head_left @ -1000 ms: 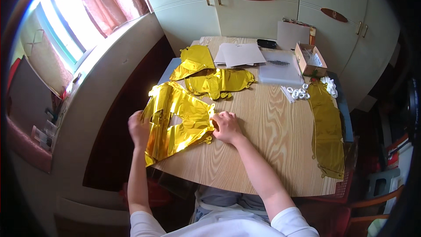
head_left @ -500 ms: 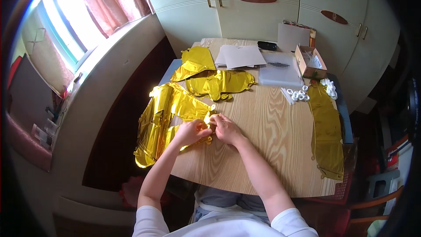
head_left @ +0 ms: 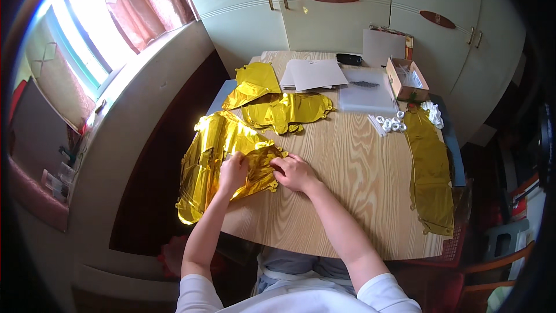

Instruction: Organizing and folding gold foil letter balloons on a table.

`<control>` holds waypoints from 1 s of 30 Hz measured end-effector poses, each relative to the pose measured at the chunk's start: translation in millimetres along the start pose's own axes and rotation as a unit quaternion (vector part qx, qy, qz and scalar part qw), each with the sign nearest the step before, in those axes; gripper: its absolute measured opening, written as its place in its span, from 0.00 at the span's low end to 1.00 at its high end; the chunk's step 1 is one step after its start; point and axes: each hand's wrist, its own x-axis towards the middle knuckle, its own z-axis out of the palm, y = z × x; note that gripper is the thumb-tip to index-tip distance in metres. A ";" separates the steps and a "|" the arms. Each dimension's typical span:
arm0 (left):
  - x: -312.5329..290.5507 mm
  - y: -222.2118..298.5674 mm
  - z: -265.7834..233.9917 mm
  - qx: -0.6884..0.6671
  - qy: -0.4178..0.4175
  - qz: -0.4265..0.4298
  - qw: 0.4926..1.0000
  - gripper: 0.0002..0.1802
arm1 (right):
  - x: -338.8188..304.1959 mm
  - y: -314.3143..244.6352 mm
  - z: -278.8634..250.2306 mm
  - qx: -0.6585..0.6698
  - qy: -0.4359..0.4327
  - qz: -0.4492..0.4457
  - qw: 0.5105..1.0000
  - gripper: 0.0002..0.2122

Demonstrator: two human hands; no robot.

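A deflated gold foil balloon [head_left: 200, 168], crinkled and shiny with small tabs along its edge, lies at the left front of the table. My left hand [head_left: 233, 173] is closed on its middle, fingers curled down into the foil. At the balloon's right edge my right hand [head_left: 295, 173] has its bent fingers closed on the foil, near the small tabs; the fingertips are partly hidden. Just beyond lies another flat gold foil balloon [head_left: 289, 110], with a further folded gold foil piece [head_left: 255, 81] behind it.
White sheets [head_left: 315, 74], clear plastic sleeves [head_left: 365, 99] and a black object [head_left: 348, 59] lie at the back. An open cardboard box [head_left: 407, 81] stands at the back right. Nearer are white ribbon rolls [head_left: 391, 123], white sticks [head_left: 376, 126] and a long gold foil balloon [head_left: 430, 174].
My left hand has moved left and slightly up, away from my right hand. The foil between them is now spread out over the table. My right hand has barely shifted.
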 end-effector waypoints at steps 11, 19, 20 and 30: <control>10.3 -36.9 -39.1 0.012 0.112 -0.033 0.993 0.10 | -0.6 8.9 3.6 0.007 0.007 -0.025 1.000 0.09; 16.4 -119.5 -86.7 -0.120 0.164 -0.085 0.975 0.10 | -1.5 6.0 7.8 -0.034 0.067 -0.013 0.997 0.07; 16.5 -124.6 -94.4 -0.162 0.155 -0.110 0.968 0.10 | -1.9 6.2 6.6 -0.053 0.066 -0.004 0.996 0.07; -8.5 -200.0 -127.3 -0.294 0.183 -0.307 0.886 0.08 | -2.4 0.3 -8.0 -0.141 0.084 -0.024 0.986 0.08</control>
